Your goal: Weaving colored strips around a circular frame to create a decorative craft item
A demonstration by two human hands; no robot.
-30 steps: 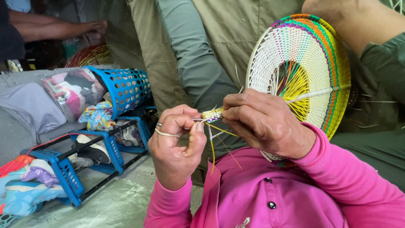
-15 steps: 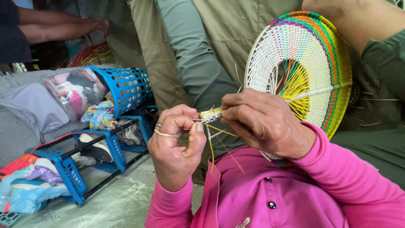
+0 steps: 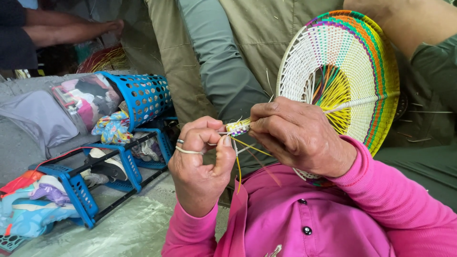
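Hands meet at the middle of the picture over a small woven strip of white, yellow and purple strands. The left hand is curled, pinching one end of the strip between thumb and forefinger, a thin band wrapped round its ring finger. The right hand grips the other end with bent fingers. Loose yellow strands hang down from the strip, just above the pink shirt. Behind the right hand stands a round woven disc, white with rims of green, orange and purple, tilted upright. To the left lies a blue basket on its side, stuffed with cloth, beside a blue rack with shoes.
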